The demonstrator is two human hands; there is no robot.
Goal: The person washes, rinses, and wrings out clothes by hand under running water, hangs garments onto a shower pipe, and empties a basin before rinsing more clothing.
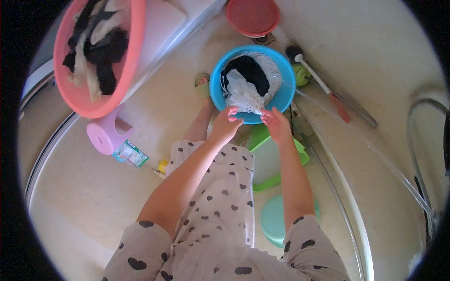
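Observation:
A blue basin on the floor in front of me holds a white patterned cloth, a black cloth and more whitish fabric along its right side. The white cloth narrows to a twisted end near the basin's close rim. My left hand is over that rim, left of the cloth end, its fingers bent and apart. Right beside the cloth end is my right hand. Its fingers are spread and the tips meet the cloth's edge, with no clear grip showing.
A pink tub of black and white clothes stands at the upper left, above a pink stool. A red-lidded bucket, long-handled brush, green plastic frame and turquoise stool surround the basin. A hose hangs right.

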